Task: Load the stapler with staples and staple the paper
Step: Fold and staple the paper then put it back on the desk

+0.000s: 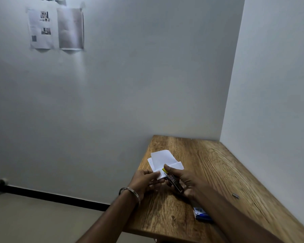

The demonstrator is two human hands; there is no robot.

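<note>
White paper sheets (162,159) lie folded on the wooden table (218,165) near its left edge. My right hand (184,181) grips a small dark stapler (172,180) with a yellow tip, and its front end sits over the near corner of the paper. My left hand (147,180), with a metal bangle on the wrist, pinches that same near corner of the paper beside the stapler. A short strip of staples (235,195) lies loose on the table to the right. A blue staple box (202,214) lies near the table's front, partly hidden by my right forearm.
The table stands in a corner, with a white wall along its far edge and another along its right side. Printed sheets (55,28) are taped high on the left wall. Floor with a dark skirting line (51,196) lies left of the table.
</note>
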